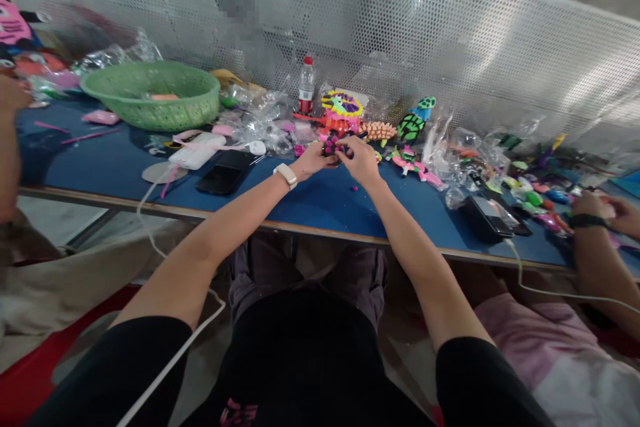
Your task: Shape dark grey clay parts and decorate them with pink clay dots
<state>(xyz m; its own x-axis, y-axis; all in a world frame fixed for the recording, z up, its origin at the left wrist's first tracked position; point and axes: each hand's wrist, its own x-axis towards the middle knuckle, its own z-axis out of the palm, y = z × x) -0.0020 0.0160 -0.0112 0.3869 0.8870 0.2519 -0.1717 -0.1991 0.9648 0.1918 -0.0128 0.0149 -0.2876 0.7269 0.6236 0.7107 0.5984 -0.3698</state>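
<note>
Both my arms reach out over the blue table (320,203). My left hand (313,160), with a white watch on the wrist, and my right hand (359,159) meet at a small pink and dark toy piece (331,145), and the fingers of both are closed on it. Just behind the hands lie colourful toy animals: a red and yellow one (340,113), an orange spiky one (376,129) and a green turtle (411,125). A tiny pink bit (354,187) lies on the table near my right hand.
A green basket (153,95) stands at the back left, a water bottle (307,85) behind the toys. A black phone (224,173) and a white power bank (197,150) lie to the left. Another person's hands (607,212) work at the right, another arm (7,147) at the left. A perforated metal screen (400,33) backs the table.
</note>
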